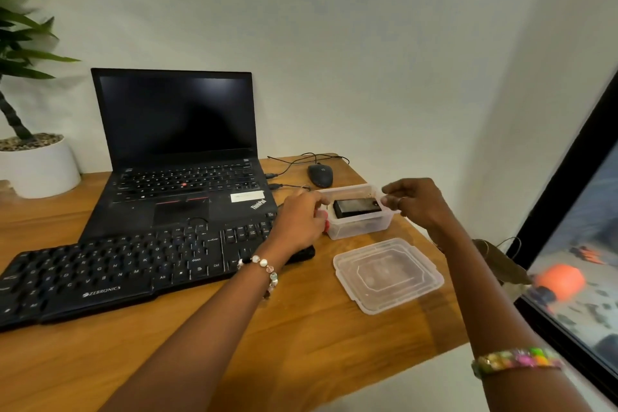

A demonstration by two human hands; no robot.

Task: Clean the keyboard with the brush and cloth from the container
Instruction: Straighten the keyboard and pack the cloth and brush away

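Lid (pixel 388 274) nearest; both hands' curled fingers (pixel 389 192) pinching container (pixel 359 227) rims.

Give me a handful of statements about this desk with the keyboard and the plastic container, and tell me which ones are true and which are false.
1. The lid is off the container and lies on the desk nearer the camera. True.
2. The laptop screen shows an open document. False: the screen is dark.
3. The left hand and the right hand are at opposite ends of the container. True.
4. The mouse sits between the keyboard and the camera. False: it lies behind the container, towards the wall.
5. A dark block-shaped object lies inside the container. True.
6. The potted plant stands to the right of the laptop. False: it stands to the left.
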